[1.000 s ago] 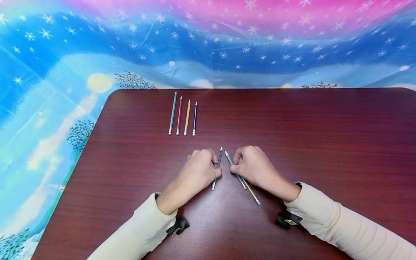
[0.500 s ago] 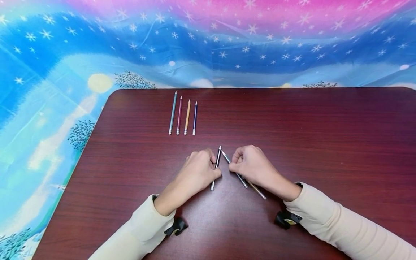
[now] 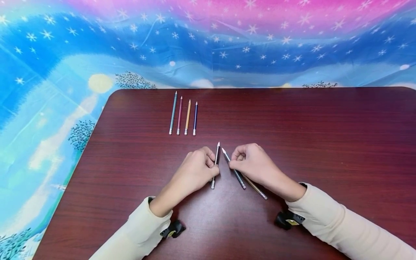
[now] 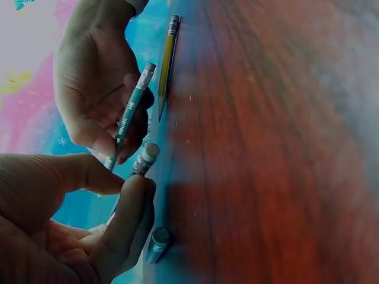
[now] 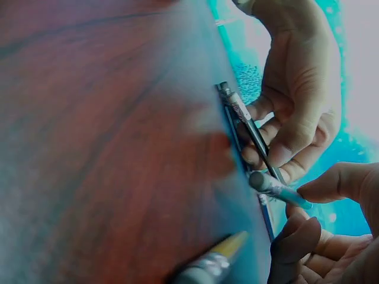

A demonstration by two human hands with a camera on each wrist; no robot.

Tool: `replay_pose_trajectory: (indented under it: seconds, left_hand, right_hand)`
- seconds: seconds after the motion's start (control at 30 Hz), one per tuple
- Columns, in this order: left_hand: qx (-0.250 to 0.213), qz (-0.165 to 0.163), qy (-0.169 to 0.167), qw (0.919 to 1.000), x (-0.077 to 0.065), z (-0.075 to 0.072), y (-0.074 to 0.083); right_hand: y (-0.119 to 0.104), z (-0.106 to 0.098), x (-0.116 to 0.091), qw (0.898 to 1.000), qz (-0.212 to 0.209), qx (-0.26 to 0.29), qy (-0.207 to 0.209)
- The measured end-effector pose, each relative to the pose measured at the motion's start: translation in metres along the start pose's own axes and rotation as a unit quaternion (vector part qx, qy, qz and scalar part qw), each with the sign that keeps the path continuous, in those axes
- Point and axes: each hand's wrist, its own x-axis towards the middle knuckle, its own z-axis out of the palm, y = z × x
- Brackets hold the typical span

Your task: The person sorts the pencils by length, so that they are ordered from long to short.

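Green pencil (image 3: 239,177) sits pinched in the curled right hand (image 3: 255,163), dark pencil (image 3: 217,155) in the curled left hand (image 3: 195,168), both around mid-shaft, likely for control.

The left hand (image 3: 194,167) and right hand (image 3: 256,163) face each other, each pinching between thumb and fingers. Both forearms (image 3: 138,225) slant inward; the half-hidden outer fingers seem curled.

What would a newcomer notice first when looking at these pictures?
Probably the snowflake-patterned cloth, bright blue and pink, behind the table. Next, four pencils lined up side by side near the table's far edge, left of centre. Nearer the camera, the left grip holds a dark pencil and the right grip a green pencil, tips close together.
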Motion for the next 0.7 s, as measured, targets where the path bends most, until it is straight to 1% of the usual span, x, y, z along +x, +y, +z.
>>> replay_pose_trajectory:
  seconds: [0.07,0.17,0.3,0.47,0.6,0.7]
  left_hand:
    - [-0.025,-0.005,-0.007,0.9997,0.001,-0.001,0.000]
    - [-0.068,-0.017,-0.014,0.9975,0.002,-0.003,0.002]
    - [-0.107,-0.023,-0.017,0.9939,0.005,-0.006,0.003]
    - [-0.156,-0.025,-0.024,0.9872,0.011,-0.011,0.003]
    - [-0.185,-0.027,-0.030,0.9819,0.016,-0.016,0.002]
    - [-0.192,-0.030,-0.030,0.9805,0.020,-0.020,0.001]
  right_hand:
    - [-0.001,-0.002,-0.001,1.000,-0.007,0.010,0.005]
    - [-0.004,-0.006,-0.001,0.999,0.001,0.037,0.004]
    - [-0.006,-0.011,0.000,0.997,0.021,0.071,-0.007]
    - [-0.007,-0.015,0.004,0.994,0.033,0.104,-0.027]
    - [-0.008,-0.018,0.007,0.990,0.046,0.131,-0.038]
    - [-0.009,-0.021,0.009,0.988,0.053,0.143,-0.035]
